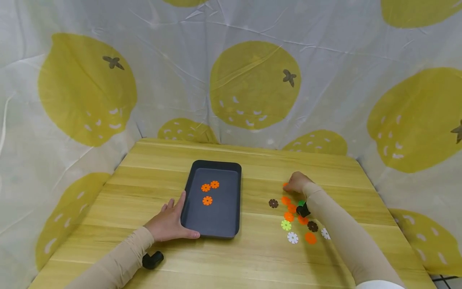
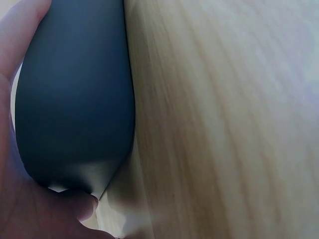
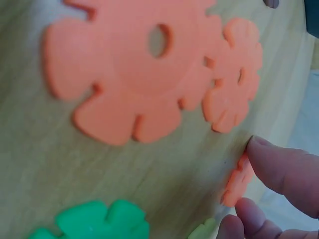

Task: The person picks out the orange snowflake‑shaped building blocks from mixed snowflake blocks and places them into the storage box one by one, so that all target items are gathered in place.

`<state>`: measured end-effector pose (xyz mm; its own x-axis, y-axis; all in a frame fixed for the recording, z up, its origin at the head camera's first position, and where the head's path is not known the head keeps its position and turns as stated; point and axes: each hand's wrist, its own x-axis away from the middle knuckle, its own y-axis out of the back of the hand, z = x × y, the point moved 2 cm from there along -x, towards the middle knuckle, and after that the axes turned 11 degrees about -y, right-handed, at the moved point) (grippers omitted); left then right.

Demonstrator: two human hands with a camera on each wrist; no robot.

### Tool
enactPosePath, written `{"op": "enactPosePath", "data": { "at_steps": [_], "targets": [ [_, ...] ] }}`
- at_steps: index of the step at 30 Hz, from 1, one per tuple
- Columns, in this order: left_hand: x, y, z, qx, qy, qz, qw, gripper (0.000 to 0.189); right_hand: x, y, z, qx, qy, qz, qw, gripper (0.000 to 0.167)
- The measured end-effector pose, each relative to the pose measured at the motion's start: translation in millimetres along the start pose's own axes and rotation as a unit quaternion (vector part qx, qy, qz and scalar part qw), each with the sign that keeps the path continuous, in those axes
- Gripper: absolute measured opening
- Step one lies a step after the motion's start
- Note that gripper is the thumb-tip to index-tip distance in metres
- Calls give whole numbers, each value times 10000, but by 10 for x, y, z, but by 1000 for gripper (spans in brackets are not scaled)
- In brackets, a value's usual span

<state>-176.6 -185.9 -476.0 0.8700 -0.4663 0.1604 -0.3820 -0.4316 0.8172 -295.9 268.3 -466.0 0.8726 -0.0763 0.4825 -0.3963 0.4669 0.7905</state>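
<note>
My left hand rests at the near left corner of a dark grey rectangular tray, fingers stretched along its left side and thumb along the front edge. In the left wrist view, the hand touches the tray's outer wall. Three orange notched plastic discs lie inside the tray. To the right, my right hand pinches another orange notched disc by its edges between thumb and fingers. Loose orange discs lie on the table beside that hand.
Several notched discs are scattered near the right forearm: a brown disc, a yellow-green disc, a white disc and a green disc, among others. The wooden table is bordered by a lemon-print cloth at the back and sides.
</note>
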Motion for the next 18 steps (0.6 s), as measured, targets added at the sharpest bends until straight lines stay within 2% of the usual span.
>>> {"op": "enactPosePath", "data": {
  "at_steps": [3, 8, 10, 14, 18],
  "targets": [
    [-3, -2, 10, -10, -49, -23, 10000, 149, -9, 8, 26, -57, 54, 11, 10000, 45],
    [-3, -12, 31, -22, -64, -32, 10000, 150, 78, 93, 167, -347, 195, 32, 9992, 19],
    [-3, -13, 39, -25, -48, -39, 10000, 150, 90, 154, 263, -360, 220, -11, 9991, 14],
    [-4, -9, 49, -30, -53, -40, 10000, 150, 110, 285, 573, -354, 433, -237, 9982, 18],
    [-7, -2, 50, 3, -60, -26, 10000, 150, 176, 339, 1043, -555, 827, -452, 9940, 20]
  ]
}}
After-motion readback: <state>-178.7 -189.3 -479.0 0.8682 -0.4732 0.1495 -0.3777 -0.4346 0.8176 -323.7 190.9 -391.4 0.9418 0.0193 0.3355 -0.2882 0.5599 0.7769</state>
